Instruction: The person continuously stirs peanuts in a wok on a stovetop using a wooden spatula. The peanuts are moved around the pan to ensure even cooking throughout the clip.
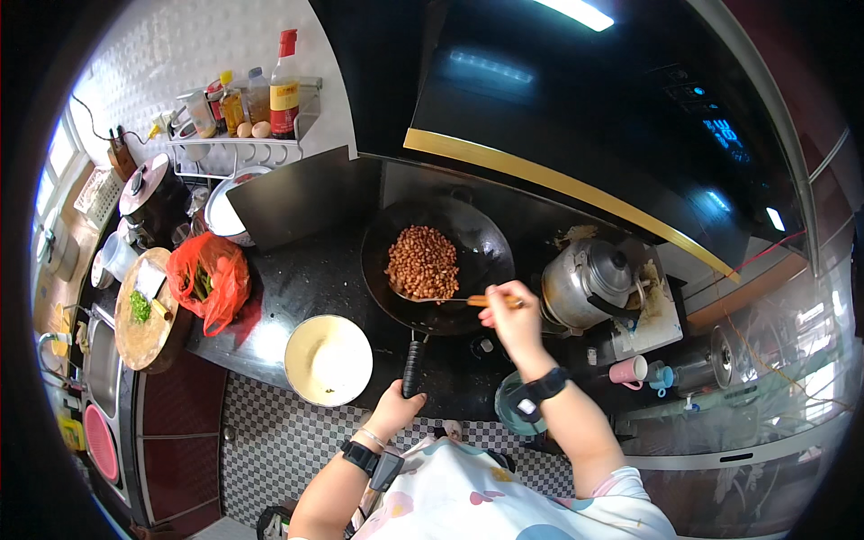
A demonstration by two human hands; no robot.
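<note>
A dark wok (482, 246) sits on the stove, a heap of reddish-brown peanuts (424, 260) piled toward its left side. My left hand (395, 410) grips the black wrapped wok handle (414, 361) at its near end. In my right hand (511, 317) is the wooden handle of a metal spatula (478, 302); its blade reaches under the near edge of the peanuts and is mostly hidden by them. Left of the wok handle stands a cream-coloured bowl (329, 361) with a few specks inside. Below my right wrist is a greenish glass bowl (516, 405), partly covered by the forearm.
A metal kettle (584, 277) stands right of the wok. The range hood (567, 182) overhangs the back. On the left are a red plastic bag (226, 270), a round chopping board (145, 337) with chopped greens, and a sink (101, 364). Bottles and eggs fill a wall shelf (233, 142).
</note>
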